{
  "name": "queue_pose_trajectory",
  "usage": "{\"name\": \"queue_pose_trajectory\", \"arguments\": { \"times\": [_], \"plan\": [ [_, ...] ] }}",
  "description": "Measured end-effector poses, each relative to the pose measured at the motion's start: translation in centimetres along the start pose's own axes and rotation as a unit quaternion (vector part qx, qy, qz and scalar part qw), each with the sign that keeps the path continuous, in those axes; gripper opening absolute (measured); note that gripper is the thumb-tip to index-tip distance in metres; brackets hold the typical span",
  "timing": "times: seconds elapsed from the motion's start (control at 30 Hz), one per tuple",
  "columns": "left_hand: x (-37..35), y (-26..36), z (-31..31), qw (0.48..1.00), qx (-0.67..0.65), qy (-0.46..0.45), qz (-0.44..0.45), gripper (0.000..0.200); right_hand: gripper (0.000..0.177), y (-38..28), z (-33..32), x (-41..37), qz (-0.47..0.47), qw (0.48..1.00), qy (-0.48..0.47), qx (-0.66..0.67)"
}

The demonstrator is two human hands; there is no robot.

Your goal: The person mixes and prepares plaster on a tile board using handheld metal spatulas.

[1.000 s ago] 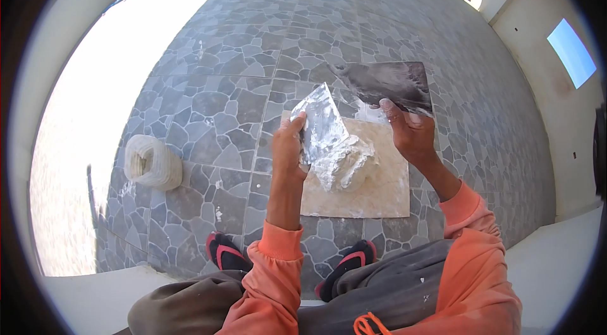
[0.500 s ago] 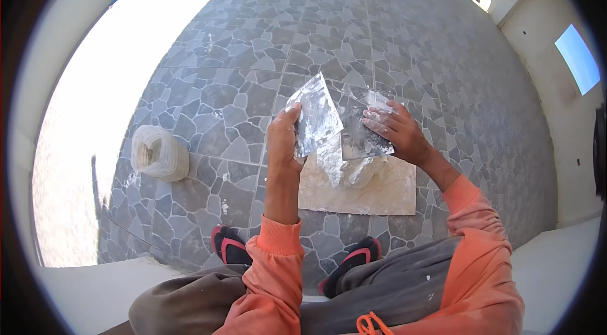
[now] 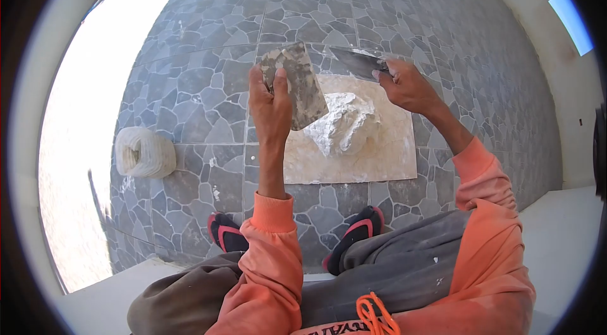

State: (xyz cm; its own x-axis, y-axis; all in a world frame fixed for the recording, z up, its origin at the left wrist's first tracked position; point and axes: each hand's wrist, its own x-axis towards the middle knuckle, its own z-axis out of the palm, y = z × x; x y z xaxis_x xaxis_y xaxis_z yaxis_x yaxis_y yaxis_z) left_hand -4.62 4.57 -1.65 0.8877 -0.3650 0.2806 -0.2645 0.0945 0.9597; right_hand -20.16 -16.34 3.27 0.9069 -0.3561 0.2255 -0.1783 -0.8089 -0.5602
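My left hand (image 3: pixel 272 98) is closed on a flat square plate (image 3: pixel 302 85) with grey and tan blotches, its thumb lying on the near face. To the right, my right hand (image 3: pixel 408 85) grips a dark thin blade (image 3: pixel 355 63), seen nearly edge-on and pointing left. The two tools are apart. Below them a lumpy white heap of paste (image 3: pixel 344 125) rests on a beige tile (image 3: pixel 386 161) on the floor; the plate's lower corner overlaps the heap's left side in view.
A whitish container (image 3: pixel 144 152) with an open top stands at the left on the stone-patterned floor (image 3: pixel 208 107). My feet in dark and red sandals (image 3: pixel 357 234) are just below the tile. A pale wall (image 3: pixel 531 38) rises at the right.
Both hands have risen and moved apart. The left plate now shows its blotchy face instead of a white-smeared one, and the right blade has tilted edge-on. More of the heap shows.
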Motion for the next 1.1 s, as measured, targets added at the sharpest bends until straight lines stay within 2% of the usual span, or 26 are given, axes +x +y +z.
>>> {"name": "queue_pose_trajectory", "arguments": {
  "times": [0.1,0.23,0.3,0.4,0.5,0.63,0.73,0.83,0.97,1.1],
  "plan": [
    [-0.6,-0.2,0.8,0.999,0.03,0.021,0.02,0.027,0.028,-0.7,0.0,-0.2,0.1,0.993,-0.052,-0.018],
    [-0.9,0.3,1.8,0.994,0.03,0.081,0.07,0.031,0.03,-0.9,1.3,-0.7,0.202,0.967,-0.144,0.065],
    [-0.9,0.0,2.1,0.993,-0.01,0.098,0.071,0.031,0.028,-0.5,3.7,-1.7,0.257,0.928,-0.126,0.237],
    [-1.1,0.6,2.3,0.991,-0.048,0.102,0.065,0.032,0.029,-0.3,5.5,-2.1,0.224,0.946,-0.11,0.207],
    [-0.7,-0.3,2.0,0.993,-0.03,0.092,0.073,0.03,0.026,-4.3,2.5,-1.1,0.145,0.986,-0.054,0.055],
    [-0.6,-1.0,1.4,0.997,0.027,0.045,0.048,0.029,0.029,-3.6,0.8,-0.1,-0.028,0.998,0.064,-0.008],
    [-1.2,-0.8,1.9,0.999,0.044,0.005,0.009,0.03,0.031,-3.2,0.6,0.0,-0.057,0.997,0.049,-0.032],
    [-1.9,-0.1,3.0,0.994,0.108,-0.008,0.013,0.03,0.033,-2.2,1.2,0.0,-0.112,0.989,0.056,-0.073],
    [-2.5,0.2,3.9,0.993,0.115,-0.028,0.028,0.03,0.035,-0.9,1.7,0.7,-0.173,0.978,0.067,-0.094],
    [-2.6,0.6,4.3,0.994,0.1,-0.031,0.013,0.03,0.036,-0.5,1.5,0.8,-0.171,0.978,0.046,-0.11]
  ]
}}
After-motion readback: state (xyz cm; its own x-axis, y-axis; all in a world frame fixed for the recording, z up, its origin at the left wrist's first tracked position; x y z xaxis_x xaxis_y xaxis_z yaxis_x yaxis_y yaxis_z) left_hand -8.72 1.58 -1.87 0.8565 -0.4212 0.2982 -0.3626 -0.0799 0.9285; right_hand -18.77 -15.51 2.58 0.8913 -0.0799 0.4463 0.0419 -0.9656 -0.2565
